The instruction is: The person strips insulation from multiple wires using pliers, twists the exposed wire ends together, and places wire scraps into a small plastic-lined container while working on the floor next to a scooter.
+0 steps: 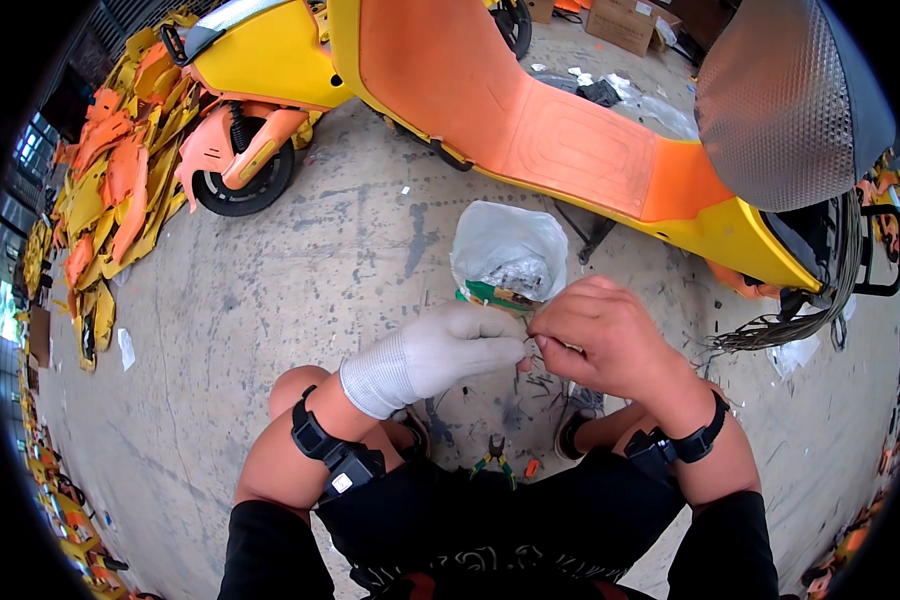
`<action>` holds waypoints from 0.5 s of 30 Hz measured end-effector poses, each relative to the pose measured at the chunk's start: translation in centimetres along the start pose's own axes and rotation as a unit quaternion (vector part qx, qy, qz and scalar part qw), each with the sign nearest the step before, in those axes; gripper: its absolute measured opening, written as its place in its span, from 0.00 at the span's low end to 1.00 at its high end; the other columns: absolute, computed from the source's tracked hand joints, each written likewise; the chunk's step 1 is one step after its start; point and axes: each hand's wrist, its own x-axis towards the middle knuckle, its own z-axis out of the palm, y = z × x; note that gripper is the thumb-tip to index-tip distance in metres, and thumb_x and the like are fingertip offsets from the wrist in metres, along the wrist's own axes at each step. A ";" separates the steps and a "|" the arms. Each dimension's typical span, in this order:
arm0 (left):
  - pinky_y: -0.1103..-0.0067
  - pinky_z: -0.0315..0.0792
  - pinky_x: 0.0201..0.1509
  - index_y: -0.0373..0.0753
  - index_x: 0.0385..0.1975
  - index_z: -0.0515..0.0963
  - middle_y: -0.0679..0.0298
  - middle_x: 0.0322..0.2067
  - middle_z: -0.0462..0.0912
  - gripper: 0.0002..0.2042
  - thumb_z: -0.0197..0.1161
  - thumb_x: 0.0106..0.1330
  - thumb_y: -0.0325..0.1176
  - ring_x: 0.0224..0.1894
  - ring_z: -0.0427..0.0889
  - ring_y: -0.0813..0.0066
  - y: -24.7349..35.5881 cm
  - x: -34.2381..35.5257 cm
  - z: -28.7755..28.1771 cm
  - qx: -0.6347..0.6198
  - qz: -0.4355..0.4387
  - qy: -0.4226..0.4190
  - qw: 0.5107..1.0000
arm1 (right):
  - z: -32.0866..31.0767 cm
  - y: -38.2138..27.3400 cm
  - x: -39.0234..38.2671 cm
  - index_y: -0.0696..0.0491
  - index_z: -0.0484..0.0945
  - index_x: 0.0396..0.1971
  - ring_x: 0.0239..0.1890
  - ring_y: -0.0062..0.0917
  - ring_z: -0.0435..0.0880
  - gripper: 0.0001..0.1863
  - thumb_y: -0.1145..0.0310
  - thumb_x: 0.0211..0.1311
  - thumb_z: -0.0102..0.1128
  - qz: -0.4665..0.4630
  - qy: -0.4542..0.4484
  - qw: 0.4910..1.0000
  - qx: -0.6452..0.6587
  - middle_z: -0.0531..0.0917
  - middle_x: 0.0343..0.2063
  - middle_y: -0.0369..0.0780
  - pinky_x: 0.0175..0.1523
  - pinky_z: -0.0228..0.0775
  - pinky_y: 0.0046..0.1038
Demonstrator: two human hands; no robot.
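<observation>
Two hands meet over the concrete floor beside a yellow-and-orange scooter

Along the left edge of the floor (pixel 300 300) lies a heap of yellow and orange panels (pixel 120 190), with a white scrap (pixel 126 349) near it. The scooter (pixel 580 150) stretches across the floor's far side, its wheel in an orange fender toward the left.

Near the middle, the left hand (pixel 445 345) wears a pale grey glove. Its grip is drawn narrow, fingers and thumb extended to the right; whether it has hold of anything I cannot tell. Below it, pliers (pixel 496 452) with green and yellow handles lie on the floor near the person's end, and just beyond the hands stands an open white bag (pixel 510 235) holding crumpled clear material.

A thin dark piece (pixel 531 337) sits between the two hands' fingertips, too small to identify. The bare right hand (pixel 605 335) has its grip closed, thumb and forefinger pinching that piece.

Below the hands is a small orange bit (pixel 532 467). Toward the floor's right edge, a bundle of dark wires (pixel 842 275) hangs from the scooter, beside a silvery cover (pixel 785 110).
</observation>
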 end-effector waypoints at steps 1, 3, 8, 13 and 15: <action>0.86 0.63 0.29 0.33 0.42 0.80 0.71 0.26 0.76 0.12 0.57 0.70 0.35 0.25 0.69 0.86 0.8 -0.2 0.5 -0.056 -0.021 0.011 0.998 | -0.1 0.0 -0.2 0.52 0.82 0.30 0.30 0.32 0.81 0.04 0.71 0.53 0.64 0.011 -0.010 1.000 0.012 0.81 0.24 0.37 0.40 0.72 0.32; 0.87 0.56 0.23 0.31 0.43 0.79 0.71 0.22 0.71 0.12 0.56 0.70 0.33 0.20 0.64 0.88 0.9 -0.5 1.1 -0.183 -0.044 0.010 0.982 | 0.3 -0.3 -0.4 0.53 0.82 0.29 0.29 0.34 0.81 0.04 0.72 0.53 0.63 0.043 0.009 0.997 0.069 0.81 0.24 0.38 0.38 0.73 0.32; 0.84 0.50 0.20 0.28 0.46 0.76 0.75 0.16 0.62 0.12 0.52 0.71 0.30 0.15 0.55 0.87 0.6 -0.9 2.6 -0.368 -0.041 0.017 0.929 | -0.4 -0.8 -0.3 0.55 0.81 0.30 0.28 0.33 0.81 0.05 0.76 0.52 0.60 0.089 0.032 0.980 0.175 0.81 0.25 0.39 0.34 0.74 0.30; 0.83 0.50 0.21 0.29 0.43 0.75 0.77 0.12 0.57 0.12 0.50 0.73 0.32 0.13 0.53 0.86 0.5 -1.0 3.1 -0.391 0.034 0.012 0.920 | -0.2 -1.6 0.1 0.55 0.82 0.30 0.26 0.31 0.81 0.06 0.78 0.52 0.59 0.101 0.061 0.968 0.223 0.82 0.24 0.39 0.33 0.73 0.28; 0.83 0.50 0.21 0.29 0.41 0.75 0.76 0.12 0.57 0.12 0.50 0.73 0.32 0.13 0.54 0.87 0.3 -0.9 3.2 -0.415 0.052 0.008 0.908 | -0.3 -1.6 0.1 0.55 0.82 0.29 0.26 0.30 0.81 0.06 0.79 0.52 0.59 0.101 0.068 0.965 0.232 0.82 0.24 0.39 0.32 0.73 0.27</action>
